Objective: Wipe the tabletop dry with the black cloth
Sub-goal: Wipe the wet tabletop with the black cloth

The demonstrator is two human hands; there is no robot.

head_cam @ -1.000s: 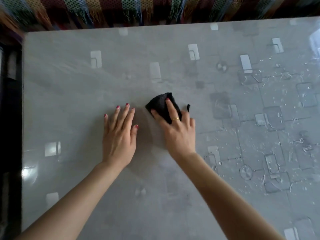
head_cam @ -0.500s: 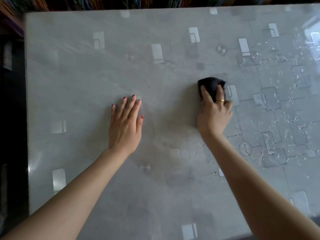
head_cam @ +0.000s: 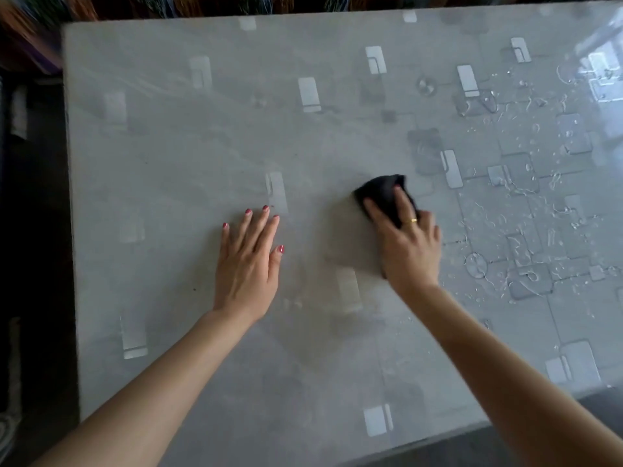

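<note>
Black cloth point(head_cam: 382, 193) — under right hand point(head_cam: 409, 251)

A big grey worktop point(head_cam: 175, 156) fills most of the view. It has a shiny cover with pale squares printed on it. Bright window light point(head_cam: 603, 75) shines on the far right corner. A cloth with many colours and a fringe point(head_cam: 202, 3) lies past the far edge. The floor point(head_cam: 30, 230) on the left looks dark.

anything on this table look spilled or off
Yes: water droplets and streaks cover the right part of the tabletop, beyond the black cloth under the right hand. The left part looks dry, where the left hand rests flat.
</note>
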